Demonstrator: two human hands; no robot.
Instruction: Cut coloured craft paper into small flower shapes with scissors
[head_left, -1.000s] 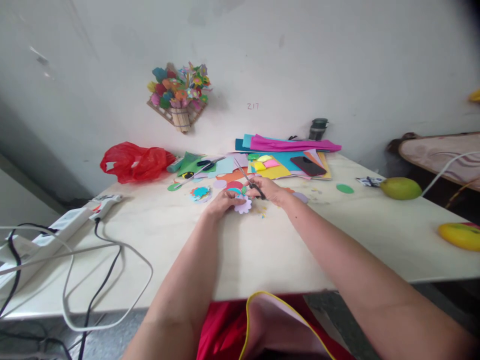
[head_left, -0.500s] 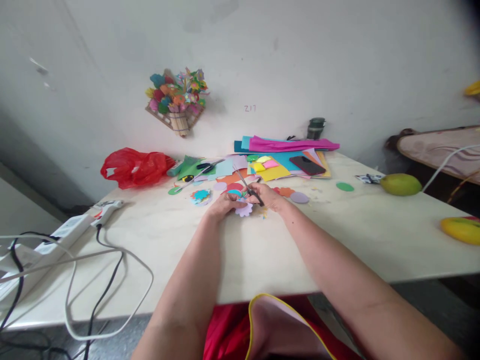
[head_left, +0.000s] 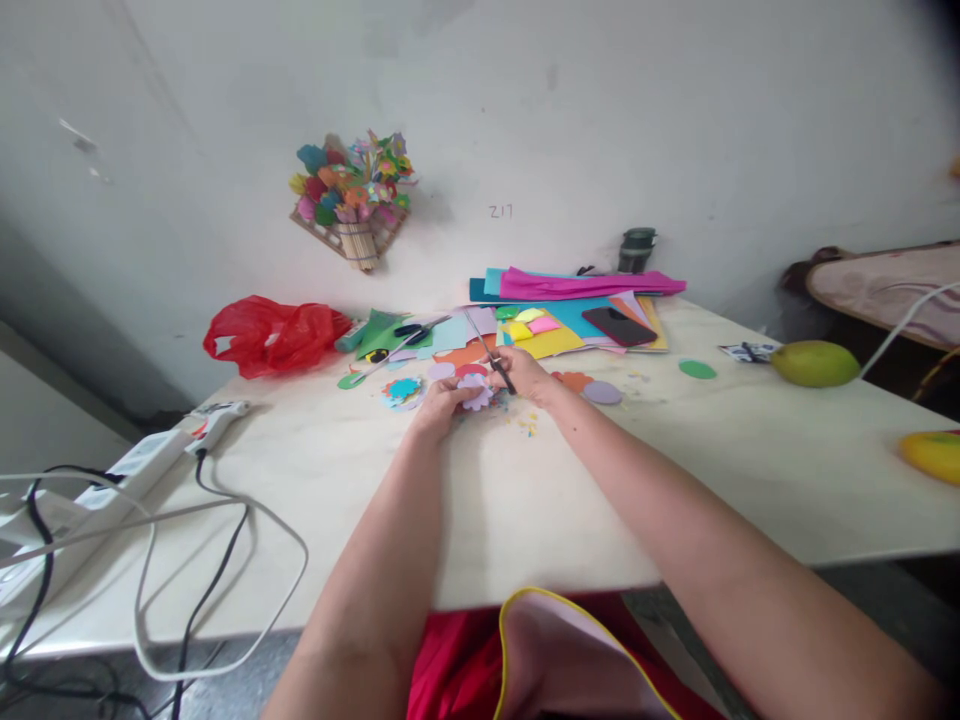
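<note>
My left hand (head_left: 441, 405) pinches a lilac scalloped paper flower (head_left: 475, 392) by its left edge. In my right hand (head_left: 523, 375) is a pair of scissors (head_left: 496, 365), its blades pointing up and away over the coloured sheets. The right fingertips are close to the flower's right edge; whether they touch it I cannot tell. Tiny paper scraps (head_left: 525, 424) lie below the right hand. Left of my hands is a pile of cut flowers topped by a blue one (head_left: 405, 388). Orange cut flowers (head_left: 574, 381) and a lilac oval (head_left: 601, 392) lie to the right.
Coloured sheets (head_left: 551, 343) and a phone (head_left: 619, 326) lie at the back, beside a second pair of scissors (head_left: 412, 333). A red plastic bag (head_left: 274, 338) stands back left. Power strips (head_left: 127, 470) with loose cables occupy the left; a green mango (head_left: 815, 363) lies right.
Both hands have shifted slightly away from me, the left also a little leftward. The flower has moved up and left and now faces me more fully. The scissors have moved slightly further away.
</note>
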